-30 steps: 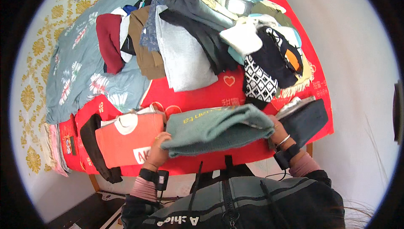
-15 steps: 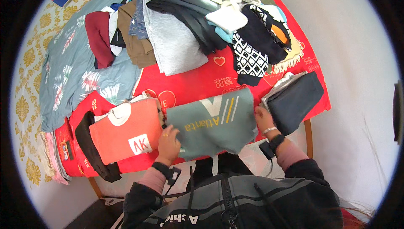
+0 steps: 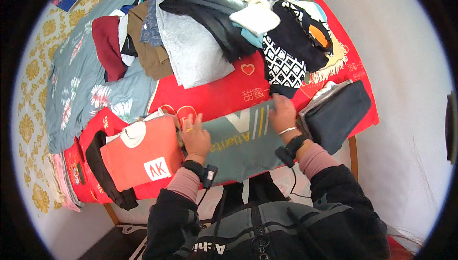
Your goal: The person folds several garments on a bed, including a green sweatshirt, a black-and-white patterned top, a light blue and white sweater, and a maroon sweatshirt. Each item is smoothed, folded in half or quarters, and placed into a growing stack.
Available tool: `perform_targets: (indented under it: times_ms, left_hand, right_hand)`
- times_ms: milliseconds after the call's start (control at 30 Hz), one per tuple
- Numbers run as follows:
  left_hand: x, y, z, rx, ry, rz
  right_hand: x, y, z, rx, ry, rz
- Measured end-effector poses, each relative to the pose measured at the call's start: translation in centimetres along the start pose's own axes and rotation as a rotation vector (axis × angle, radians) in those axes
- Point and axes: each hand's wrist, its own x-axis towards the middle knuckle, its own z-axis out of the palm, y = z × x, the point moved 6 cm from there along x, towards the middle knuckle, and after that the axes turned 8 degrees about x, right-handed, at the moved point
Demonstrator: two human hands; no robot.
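Note:
A grey-green garment point(image 3: 243, 143) with yellow lettering and white and yellow stripes lies folded in a rectangle near the bed's front edge. At its left end rests my left hand point(image 3: 196, 140), fingers spread. My right hand point(image 3: 284, 116) lies at its far right corner, thumb apart from the fingers, and appears to hold nothing. Beside my left hand is a folded coral garment point(image 3: 138, 150) with a white patch, on top of a dark brown one point(image 3: 98, 159). To the right of my right hand sits a folded dark grey garment point(image 3: 338, 114) over lighter cloth.
A heap of loose clothes spreads across the far side, with a light grey garment point(image 3: 191, 52), a maroon one point(image 3: 107, 45) and a black-and-white patterned one point(image 3: 284, 64). A floral grey-blue quilt point(image 3: 76, 74) covers the left. The red bedspread point(image 3: 205, 100) lies beneath.
Both hands have moved away from me, from the garment's nearer sides toward its far edge. The grey-green garment's far edge looks lower and its near part reshaped.

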Motion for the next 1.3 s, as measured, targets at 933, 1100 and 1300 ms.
perform_targets:
  times_ms: [933, 1100, 1300]
  left_hand:
    - [4.3, -1.1, 6.8, -0.031, -1.109, 0.07]
    - [1.1, -0.4, 4.0, -0.416, -1.125, -0.04]
    - [-10.8, 5.6, 0.3, -1.539, -1.198, -0.381]
  right_hand:
    - [-8.9, 8.2, 2.0, 0.512, -0.337, 0.706]
    - [-0.4, 4.2, -4.4, 0.625, -0.276, 0.497]
    - [11.1, -9.6, -8.3, -0.045, -0.19, -0.161]
